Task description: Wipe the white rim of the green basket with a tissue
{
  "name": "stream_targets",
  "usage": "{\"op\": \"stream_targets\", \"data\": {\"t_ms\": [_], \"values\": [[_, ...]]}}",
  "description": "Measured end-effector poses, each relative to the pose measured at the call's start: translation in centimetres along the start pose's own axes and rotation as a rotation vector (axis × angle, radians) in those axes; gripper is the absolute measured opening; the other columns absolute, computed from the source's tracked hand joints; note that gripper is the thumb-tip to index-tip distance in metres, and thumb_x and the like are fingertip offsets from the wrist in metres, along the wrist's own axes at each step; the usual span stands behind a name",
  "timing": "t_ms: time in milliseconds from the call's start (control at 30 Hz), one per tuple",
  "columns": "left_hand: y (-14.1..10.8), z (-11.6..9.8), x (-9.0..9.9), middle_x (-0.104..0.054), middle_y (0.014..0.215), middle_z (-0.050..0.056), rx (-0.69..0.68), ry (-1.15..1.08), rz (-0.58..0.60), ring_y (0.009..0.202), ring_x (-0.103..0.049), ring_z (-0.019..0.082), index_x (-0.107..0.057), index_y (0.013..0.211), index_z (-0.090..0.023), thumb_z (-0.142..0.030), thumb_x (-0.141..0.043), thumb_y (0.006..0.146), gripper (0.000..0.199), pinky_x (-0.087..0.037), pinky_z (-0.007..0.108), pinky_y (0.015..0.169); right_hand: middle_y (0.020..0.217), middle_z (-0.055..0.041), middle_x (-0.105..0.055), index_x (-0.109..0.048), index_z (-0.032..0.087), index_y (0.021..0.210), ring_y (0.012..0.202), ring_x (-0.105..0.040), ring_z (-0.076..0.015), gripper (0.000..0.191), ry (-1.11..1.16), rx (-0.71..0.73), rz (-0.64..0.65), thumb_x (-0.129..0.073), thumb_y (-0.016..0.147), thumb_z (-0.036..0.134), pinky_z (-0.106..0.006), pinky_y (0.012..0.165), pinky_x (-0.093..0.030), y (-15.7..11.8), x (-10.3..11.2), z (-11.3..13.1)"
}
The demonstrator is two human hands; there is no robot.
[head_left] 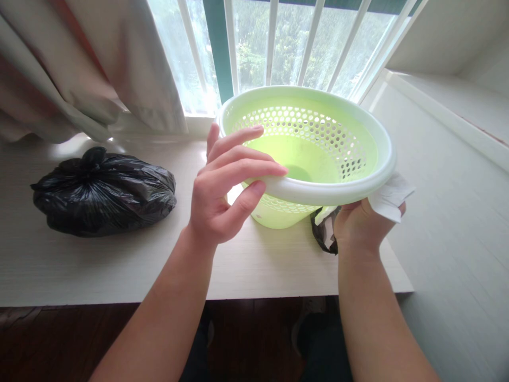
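A light green basket with a white rim and a band of round holes stands tilted on the pale sill. My left hand grips its near left rim, thumb outside and fingers over the edge. On the right, my right hand is under the rim against the outer wall, with a white tissue in it. Most of that hand's fingers are hidden by the basket and the tissue. Just left of the right wrist, a small black plastic bag with something pale in it lies partly behind the basket.
A full, tied black garbage bag lies on the left of the sill. Behind are a barred window and a curtain. A white wall closes off the right side. The sill's front edge drops to a dark floor.
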State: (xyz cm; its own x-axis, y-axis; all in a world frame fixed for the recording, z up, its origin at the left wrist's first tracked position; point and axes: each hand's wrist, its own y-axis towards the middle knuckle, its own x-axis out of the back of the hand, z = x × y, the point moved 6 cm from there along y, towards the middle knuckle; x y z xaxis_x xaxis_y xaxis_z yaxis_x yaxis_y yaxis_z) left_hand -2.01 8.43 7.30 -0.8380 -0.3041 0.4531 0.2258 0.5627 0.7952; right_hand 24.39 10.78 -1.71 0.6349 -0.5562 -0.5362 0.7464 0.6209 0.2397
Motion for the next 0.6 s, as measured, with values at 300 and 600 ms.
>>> {"op": "stream_targets", "data": {"t_ms": [300,600], "values": [[-0.01,0.29,0.09,-0.078,0.105,-0.006,-0.004,-0.001,-0.005,0.142,-0.061,0.019,-0.073,0.105,-0.038,-0.036,-0.046,0.099,0.028,-0.018,0.051,0.145,0.067,0.0071,-0.055,-0.069,0.021,0.103,0.054,-0.054,-0.0079,0.030,-0.011,-0.027,-0.013,-0.075,0.086,0.045,-0.018,0.039,-0.038,-0.11,0.01,-0.02],[0.05,0.31,0.29,-0.078,0.106,-0.008,-0.018,-0.013,-0.003,0.142,-0.061,0.018,-0.073,0.105,-0.039,-0.034,-0.048,0.099,0.027,-0.017,0.052,0.146,0.064,0.0080,-0.049,-0.061,0.020,0.085,0.050,-0.049,-0.0056,0.029,0.008,-0.015,-0.020,-0.077,0.084,0.045,-0.017,0.039,-0.034,0.16,-0.07,0.15]]}}
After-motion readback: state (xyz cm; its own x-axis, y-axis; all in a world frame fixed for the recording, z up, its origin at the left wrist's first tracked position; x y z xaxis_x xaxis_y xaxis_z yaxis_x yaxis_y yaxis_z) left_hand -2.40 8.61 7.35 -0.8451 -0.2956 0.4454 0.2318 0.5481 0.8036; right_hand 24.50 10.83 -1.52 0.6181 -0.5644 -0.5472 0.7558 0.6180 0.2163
